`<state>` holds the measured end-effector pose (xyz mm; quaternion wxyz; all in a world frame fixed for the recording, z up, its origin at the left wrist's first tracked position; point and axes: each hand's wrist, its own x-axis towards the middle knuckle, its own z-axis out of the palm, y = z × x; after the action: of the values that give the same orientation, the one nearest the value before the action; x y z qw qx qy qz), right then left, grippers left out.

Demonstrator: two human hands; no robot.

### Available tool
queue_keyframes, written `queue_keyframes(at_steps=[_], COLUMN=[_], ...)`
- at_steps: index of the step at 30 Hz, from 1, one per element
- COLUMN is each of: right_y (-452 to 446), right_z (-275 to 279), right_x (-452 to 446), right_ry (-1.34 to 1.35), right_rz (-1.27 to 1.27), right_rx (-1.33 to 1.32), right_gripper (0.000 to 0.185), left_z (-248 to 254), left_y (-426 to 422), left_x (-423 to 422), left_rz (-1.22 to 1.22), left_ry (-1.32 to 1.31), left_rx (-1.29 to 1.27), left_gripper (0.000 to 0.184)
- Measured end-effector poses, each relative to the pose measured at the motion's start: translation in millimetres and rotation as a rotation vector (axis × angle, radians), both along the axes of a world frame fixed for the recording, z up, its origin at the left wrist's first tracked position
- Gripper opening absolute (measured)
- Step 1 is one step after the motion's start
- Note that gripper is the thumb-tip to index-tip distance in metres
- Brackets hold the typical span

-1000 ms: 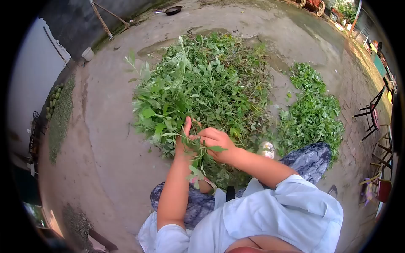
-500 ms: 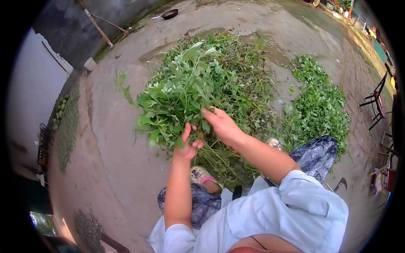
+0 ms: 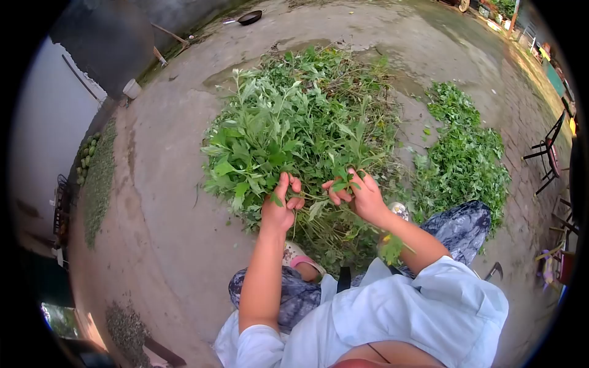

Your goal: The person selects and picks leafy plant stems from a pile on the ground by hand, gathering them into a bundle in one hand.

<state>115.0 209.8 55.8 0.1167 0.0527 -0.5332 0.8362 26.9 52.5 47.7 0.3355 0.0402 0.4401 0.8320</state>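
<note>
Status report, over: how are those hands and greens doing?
Left hand at the big leafy pile, grip unclear. Right hand holding a leafy sprig. Nothing visibly blocking either.

Outdoor yard: concrete ground [image 3: 172,190], white wall [image 3: 52,129], bucket [image 3: 132,89], pan [image 3: 250,18], chair [image 3: 549,153].

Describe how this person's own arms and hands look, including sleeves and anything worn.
The left sleeve and right sleeve are short and pale blue, leaving both forearms bare. The left hand and right hand are ungloved; no watch or bracelet shows. Whether any ring is worn, I cannot tell.
</note>
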Motion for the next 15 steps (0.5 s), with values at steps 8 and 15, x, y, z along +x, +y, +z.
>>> queue_keyframes(at_steps=[8,15], right_y=[84,-8], right_z=[14,-4], right_x=[4,-44], right_ry=[0.051,-0.01], right_rz=[-0.537,-0.293], right_rx=[-0.222,0.369], right_gripper=[0.023,0.026], left_z=[1,-18], left_y=[-13,15], left_x=[-20,7], left_rz=[0.152,0.01], left_ry=[0.056,0.033], left_rx=[-0.018,-0.12], left_gripper=[0.018,0.013])
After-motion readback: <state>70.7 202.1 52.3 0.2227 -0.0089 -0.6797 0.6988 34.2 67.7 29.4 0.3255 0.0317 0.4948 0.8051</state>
